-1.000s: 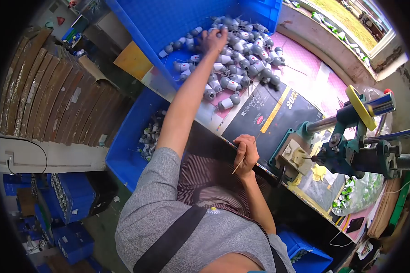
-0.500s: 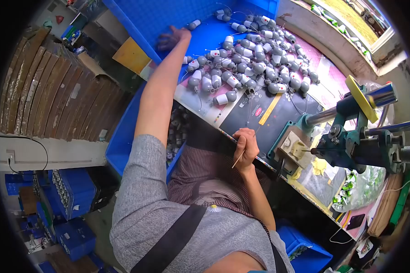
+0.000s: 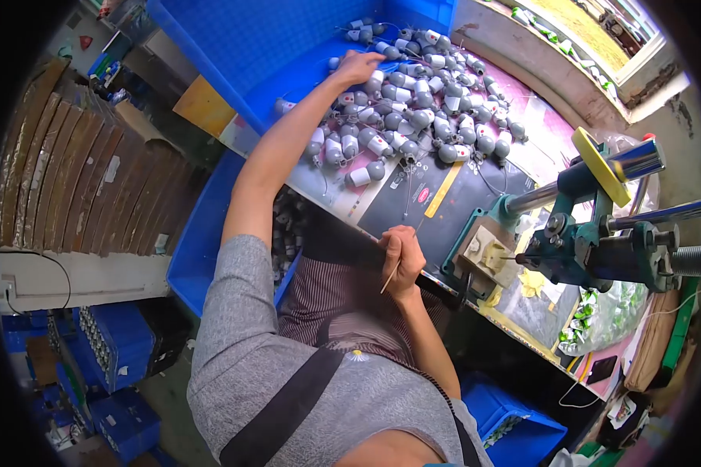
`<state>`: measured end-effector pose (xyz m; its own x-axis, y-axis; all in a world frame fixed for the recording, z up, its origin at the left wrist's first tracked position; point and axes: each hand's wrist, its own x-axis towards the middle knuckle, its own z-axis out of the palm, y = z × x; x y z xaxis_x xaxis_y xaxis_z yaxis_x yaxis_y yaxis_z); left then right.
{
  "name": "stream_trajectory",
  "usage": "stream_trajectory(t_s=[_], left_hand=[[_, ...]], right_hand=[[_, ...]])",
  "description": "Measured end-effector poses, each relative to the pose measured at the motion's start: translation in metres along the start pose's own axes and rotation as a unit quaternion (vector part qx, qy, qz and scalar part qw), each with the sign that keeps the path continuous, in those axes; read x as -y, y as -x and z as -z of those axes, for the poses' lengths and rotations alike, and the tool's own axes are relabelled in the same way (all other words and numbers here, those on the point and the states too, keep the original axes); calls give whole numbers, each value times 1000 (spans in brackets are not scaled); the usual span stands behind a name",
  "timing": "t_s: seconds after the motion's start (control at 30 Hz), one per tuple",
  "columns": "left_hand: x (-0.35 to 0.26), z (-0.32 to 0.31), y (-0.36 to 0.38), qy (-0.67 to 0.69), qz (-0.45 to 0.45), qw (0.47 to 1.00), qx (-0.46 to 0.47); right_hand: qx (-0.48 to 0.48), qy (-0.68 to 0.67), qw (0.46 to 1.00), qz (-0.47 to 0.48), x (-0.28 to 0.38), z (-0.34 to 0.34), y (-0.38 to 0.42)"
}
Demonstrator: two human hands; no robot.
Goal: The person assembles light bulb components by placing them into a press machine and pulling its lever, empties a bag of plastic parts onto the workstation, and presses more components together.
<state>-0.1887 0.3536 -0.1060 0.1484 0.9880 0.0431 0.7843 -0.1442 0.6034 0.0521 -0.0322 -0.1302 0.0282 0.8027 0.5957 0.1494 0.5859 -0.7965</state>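
My left hand (image 3: 358, 67) reaches over the near side of a heap of grey-and-white bulb-shaped pieces (image 3: 421, 118) with thin wires. Its fingers are stretched out over the pieces, their tips beside one of them; I see nothing held, though the undersides of the fingers are hidden. My right hand (image 3: 405, 258) is closed at the table's front edge, thumb uppermost. A thin wooden stick (image 3: 390, 277) sticks out below that fist. The heap spreads from a tipped blue crate (image 3: 210, 43) onto the table (image 3: 389, 204).
A green bench press (image 3: 568, 249) stands on the table to the right, with a clear bag of green-and-white bits (image 3: 611, 315) beyond it. Below the table's left side is another blue crate (image 3: 202, 233) of pieces. Stacked cardboard (image 3: 70, 171) lines the left.
My left hand has moved right, from inside the blue crate onto the heap. The right hand keeps its grip on the stick. The whole view has shifted slightly.
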Motion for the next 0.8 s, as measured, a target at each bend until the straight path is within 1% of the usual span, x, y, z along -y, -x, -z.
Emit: stream_trajectory(t_s=[0.03, 0.07, 0.1, 0.17, 0.23, 0.33, 0.37, 0.4, 0.47, 0.53, 0.57, 0.6, 0.67, 0.7, 0.73, 0.77, 0.8], left_hand=[[-19, 7, 22, 102, -30, 994, 36], [-42, 11, 60, 44, -58, 994, -79], [-73, 22, 100, -109, 9, 980, -169], [-57, 28, 148, -158, 28, 929, -334], [-11, 18, 172, -163, 195, 898, -360], [-20, -4, 192, -104, 190, 946, -241], [-34, -18, 196, -142, 145, 942, -269], [-46, -21, 199, -134, 94, 944, -286], [-56, -33, 190, -57, 36, 952, -299], [-72, -50, 183, -3, -22, 951, -310], [-77, -60, 178, 4, -53, 953, -297], [-84, -71, 173, -12, -46, 961, -271], [-92, -89, 163, 27, -66, 962, -264], [-97, -88, 157, 59, -94, 958, -264], [-100, -91, 159, -11, -38, 969, -244], [-112, -80, 171, -60, -92, 943, -314], [-130, -66, 182, -106, -148, 904, -387]], right_hand=[[-3, -9, 1000, -12, 1, 0, 1], [-3, -3, 1000, 0, 1, 0, 0], [-4, 4, 1000, 13, 2, 1, -2], [-3, 13, 1000, 28, 0, 3, -3], [2, 2, 1000, 0, 1, 4, -2], [8, -17, 999, -26, 6, 3, 0], [9, -20, 999, -27, 11, 2, -1], [9, -22, 999, -28, 17, 2, 0], [14, -19, 1000, -18, 25, 3, 4], [9, -16, 1000, 5, 30, 2, 8], [-4, -36, 999, -6, 37, 1, 9], [1, -24, 1000, 14, 43, 4, 8], [7, 2, 999, 54, 53, 11, 7], [15, 18, 997, 76, 55, 17, 8], [11, 42, 995, 94, 60, 27, 11], [8, 68, 991, 112, 67, 38, 11], [4, 94, 986, 136, 69, 48, 8]])
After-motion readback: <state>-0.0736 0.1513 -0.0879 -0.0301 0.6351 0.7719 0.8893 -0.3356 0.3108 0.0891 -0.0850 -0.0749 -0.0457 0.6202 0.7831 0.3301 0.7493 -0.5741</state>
